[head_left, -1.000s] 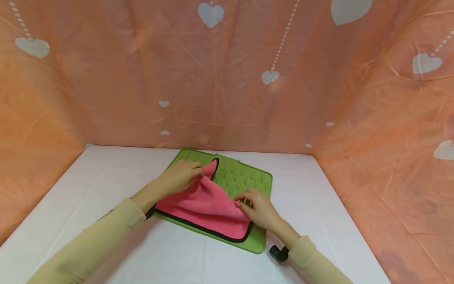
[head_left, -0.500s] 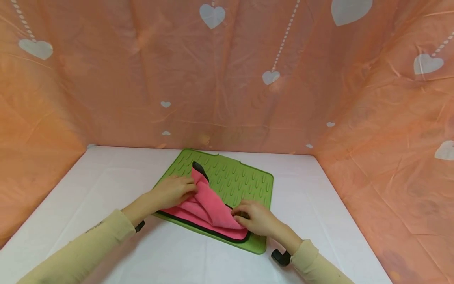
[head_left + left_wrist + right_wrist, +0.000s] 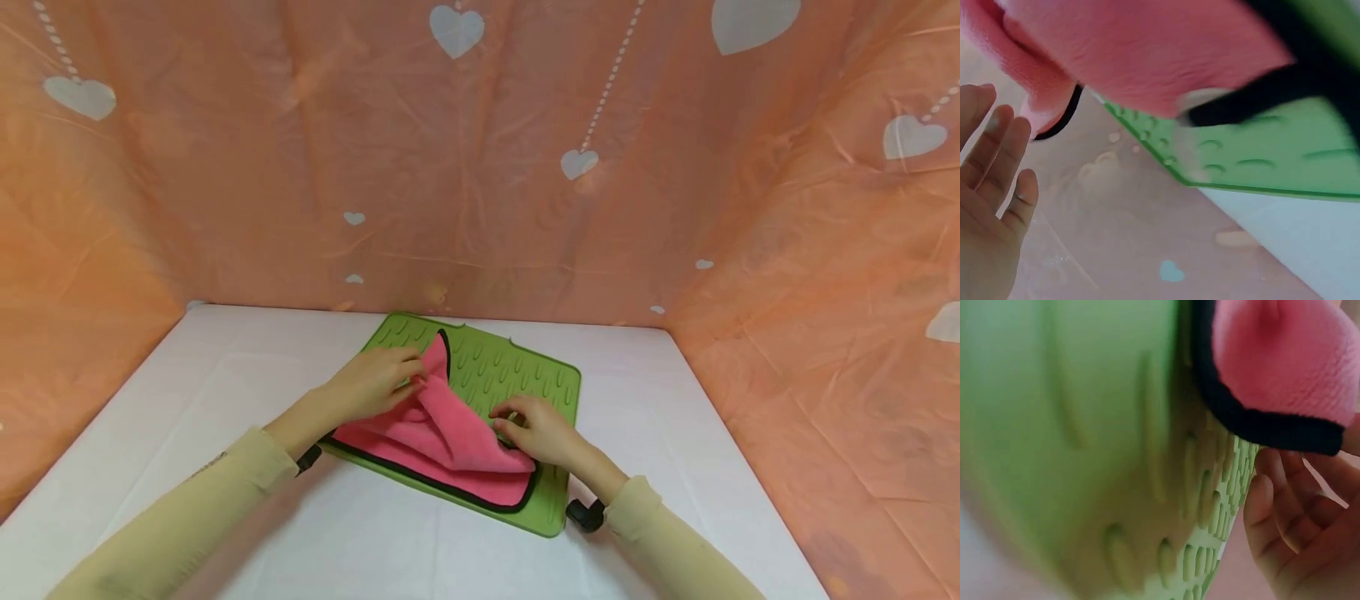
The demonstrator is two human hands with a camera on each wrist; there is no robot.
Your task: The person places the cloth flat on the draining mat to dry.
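A pink microfiber cloth point(image 3: 465, 429) with black edging lies crumpled and partly folded over a green ribbed drying mat point(image 3: 536, 375). In the head view my left hand point(image 3: 378, 382) pinches the cloth's upper left part, where one corner stands raised; its other fingers point(image 3: 1004, 147) spread loosely in the left wrist view. Lower on the right, my right hand point(image 3: 543, 429) holds the cloth near its right end. The right wrist view has a rounded black-edged corner reaching the thumb side of that hand, with the remaining fingers point(image 3: 1260, 500) loosely bent beside the mat.
The mat rests at an angle on a white-covered table point(image 3: 360, 533). Orange curtain walls point(image 3: 480, 208) with pale hearts enclose the back and sides. A black wrist camera point(image 3: 585, 515) sits under the right sleeve.
The left hand went toward me and left with the cloth's raised corner, then back up and right. The right hand dipped toward me, then rose; the cloth's fold shifted with them.
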